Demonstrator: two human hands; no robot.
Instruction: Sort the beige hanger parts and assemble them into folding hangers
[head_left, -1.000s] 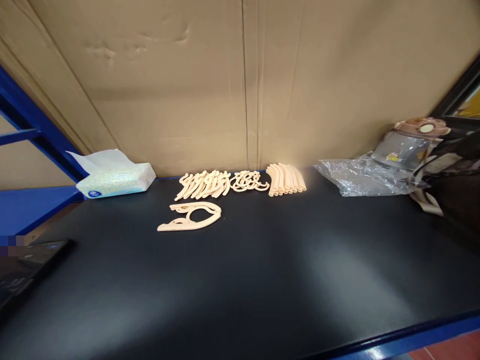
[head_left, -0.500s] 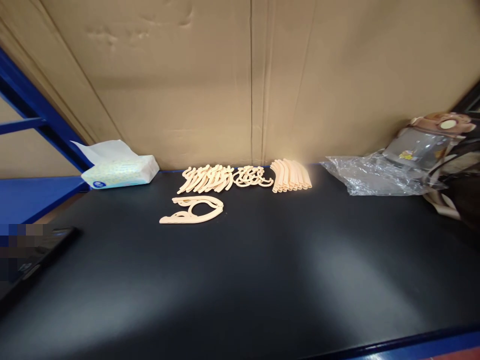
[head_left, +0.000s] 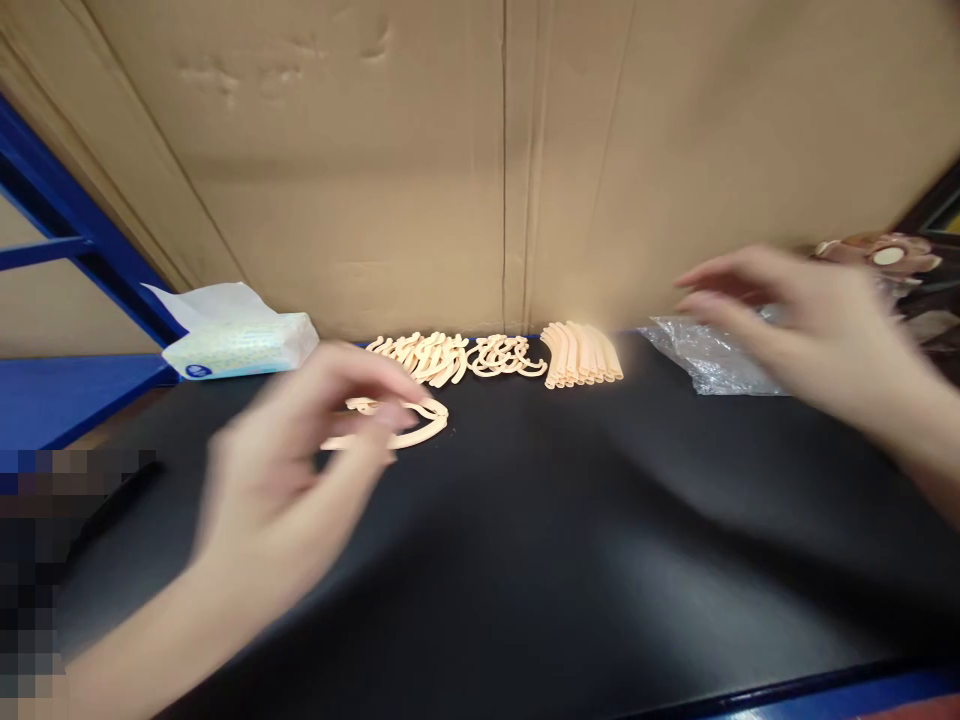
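Knock risk: We judged that the left hand (head_left: 277,472), low and blurred over the pale folding hanger (head_left: 424,431), could shove it backward if it came in too fast.
Mix-up risk: Such a shove could scatter the slim curved pieces (head_left: 431,358) just behind the hanger into the hook pieces (head_left: 499,355), behind it and to its right; all were alike in colour, so we thought sorting would suffer.
Snag risk: The clear plastic bag (head_left: 720,362), well to the hanger's right, could have clung to the right hand (head_left: 814,325) if the fingers dipped.
Folding hanger: It lay flat on the tabletop (head_left: 525,510), partly hidden from us behind the left hand's fingers and well apart from the right hand.
Left hand: Thumb and forefinger curved with a gap between them, gripping nothing that we could see; we could not tell whether they touched the hanger.
Right hand: Thumb and fingers stood parted, holding nothing, far right of the hanger.
Curved tubes (head_left: 579,355): They sat side by side, right of the hanger and behind it.
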